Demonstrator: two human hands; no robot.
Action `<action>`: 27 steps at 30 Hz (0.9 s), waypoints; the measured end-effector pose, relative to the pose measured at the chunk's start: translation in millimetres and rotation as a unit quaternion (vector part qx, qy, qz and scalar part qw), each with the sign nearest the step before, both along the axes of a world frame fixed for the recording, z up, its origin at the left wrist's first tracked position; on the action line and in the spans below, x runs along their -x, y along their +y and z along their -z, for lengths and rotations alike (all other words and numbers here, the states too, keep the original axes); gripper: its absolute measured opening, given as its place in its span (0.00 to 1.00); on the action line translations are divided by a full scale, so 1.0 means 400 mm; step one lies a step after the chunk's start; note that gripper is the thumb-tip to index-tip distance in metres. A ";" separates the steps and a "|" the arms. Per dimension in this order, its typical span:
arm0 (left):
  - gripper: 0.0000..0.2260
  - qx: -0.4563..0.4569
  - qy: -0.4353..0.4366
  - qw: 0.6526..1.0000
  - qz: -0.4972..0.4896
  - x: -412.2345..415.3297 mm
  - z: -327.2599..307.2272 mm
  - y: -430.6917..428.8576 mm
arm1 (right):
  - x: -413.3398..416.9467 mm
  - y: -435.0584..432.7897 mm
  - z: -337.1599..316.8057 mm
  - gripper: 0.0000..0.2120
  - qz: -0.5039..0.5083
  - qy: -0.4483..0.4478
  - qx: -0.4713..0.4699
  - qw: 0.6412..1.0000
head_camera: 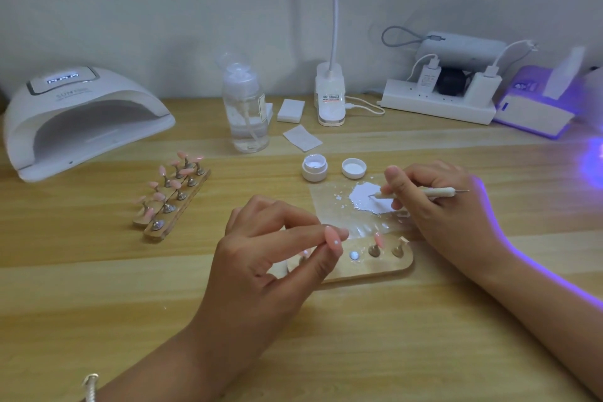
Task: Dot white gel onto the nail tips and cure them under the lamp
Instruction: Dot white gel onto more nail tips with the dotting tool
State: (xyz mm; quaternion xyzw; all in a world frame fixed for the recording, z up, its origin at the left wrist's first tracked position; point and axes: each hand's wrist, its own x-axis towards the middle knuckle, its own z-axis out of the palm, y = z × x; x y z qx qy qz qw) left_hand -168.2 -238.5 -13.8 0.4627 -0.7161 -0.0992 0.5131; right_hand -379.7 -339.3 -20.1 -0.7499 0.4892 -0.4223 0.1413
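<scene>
Head view: a pink nail tip (333, 240) was pinched between the thumb and forefinger of the left hand (261, 258), held over the left end of the near wooden holder (385, 268). One white dot was seen on it. The remaining fingers of that hand were loosely spread. The dotting tool (421, 193) was gripped like a pen by the right hand (437, 206), with thumb and fingers closed around its pale shaft. Its point was laid in the white gel (365, 199) spread on a clear palette sheet (326, 202). On the near wooden holder a second pink tip (378, 239) was carried on a stand, beside a bare stand (399, 246). Behind the sheet, the open gel jar (314, 167) and its lid (354, 168) were set side by side. Two more holders (182, 202), loaded with pink tips, were laid to the left. The curing lamp (81, 117) was placed behind them at the left rear of the table (98, 287). A pump bottle (246, 108), a clip lamp (330, 95) and a power strip (437, 104) were lined along the wall.
</scene>
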 end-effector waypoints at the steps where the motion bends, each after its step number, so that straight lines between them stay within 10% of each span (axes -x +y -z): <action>1: 0.05 -0.001 0.001 1.000 -0.001 0.000 0.000 0.000 | 0.000 0.000 0.000 0.21 0.001 -0.001 0.000 1.000; 19: 0.05 -0.008 0.007 1.000 -0.001 -0.002 0.003 -0.002 | 0.006 -0.005 0.007 0.22 -0.009 -0.038 0.002 0.999; 27: 0.05 -0.017 0.020 1.000 0.002 -0.005 0.003 -0.001 | 0.000 0.012 -0.007 0.06 0.001 -0.072 -0.014 0.997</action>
